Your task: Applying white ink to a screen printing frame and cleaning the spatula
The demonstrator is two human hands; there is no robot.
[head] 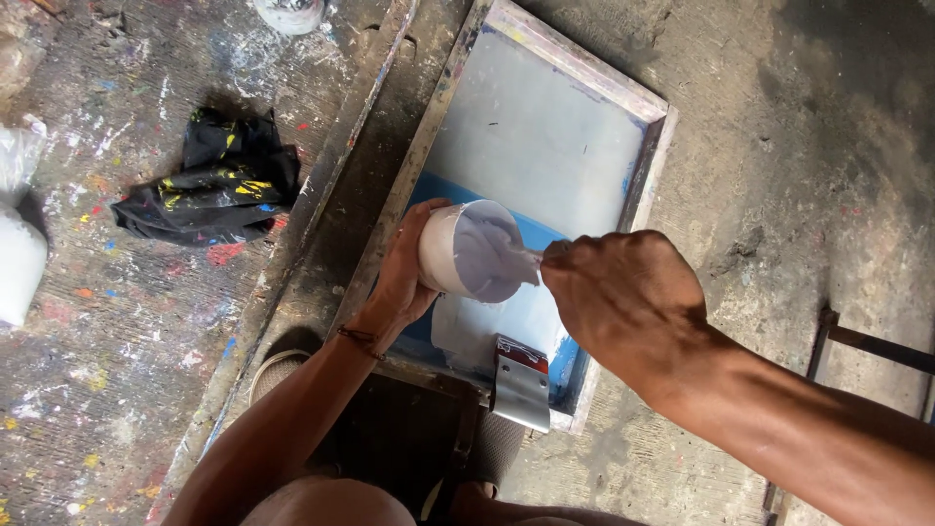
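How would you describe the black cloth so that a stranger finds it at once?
Start at the wooden-framed printing screen on the concrete floor. Look left, past the long wooden edge, to the paint-spattered floor. There lies the crumpled black cloth, the only dark thing there, smeared with yellow paint.

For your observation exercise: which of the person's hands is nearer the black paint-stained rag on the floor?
Left. The left hand, holding the paint cup, is nearer to the black rag; the right hand is beyond the cup, farther away.

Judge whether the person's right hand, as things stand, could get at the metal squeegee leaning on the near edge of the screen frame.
Probably yes. The squeegee lies just below the right hand, nothing between them. But that hand is busy with a small tool in the paint cup held by the left hand.
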